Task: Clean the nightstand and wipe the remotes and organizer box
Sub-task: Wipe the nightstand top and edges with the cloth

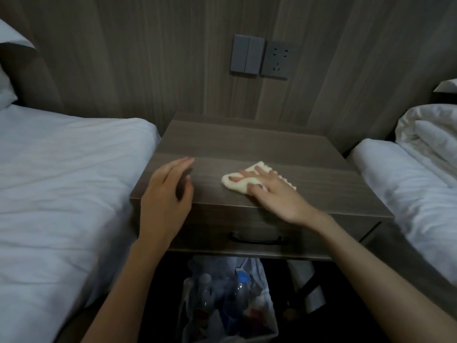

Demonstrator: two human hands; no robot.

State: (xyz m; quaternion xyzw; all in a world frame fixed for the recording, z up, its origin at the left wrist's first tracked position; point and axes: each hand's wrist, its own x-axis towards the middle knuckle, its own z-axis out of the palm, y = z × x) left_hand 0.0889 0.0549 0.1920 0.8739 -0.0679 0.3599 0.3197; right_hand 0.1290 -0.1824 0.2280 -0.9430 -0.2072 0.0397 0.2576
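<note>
The wooden nightstand (247, 144) stands between two beds, its top bare apart from a cream cloth (237, 183) near the front edge. My right hand (272, 194) lies flat on the cloth, fingers spread and pressing it onto the wood. My left hand (165, 194) hovers over the nightstand's front left corner with fingers straight and together, holding nothing. No remotes or organizer box are in sight.
A bed with white sheets (61, 181) lies to the left, another with a rumpled duvet (420, 169) to the right. The nightstand has a drawer with a dark handle (256, 240). Below it sits a bin bag with plastic bottles (230, 300). A switch and socket (259, 58) are on the wall.
</note>
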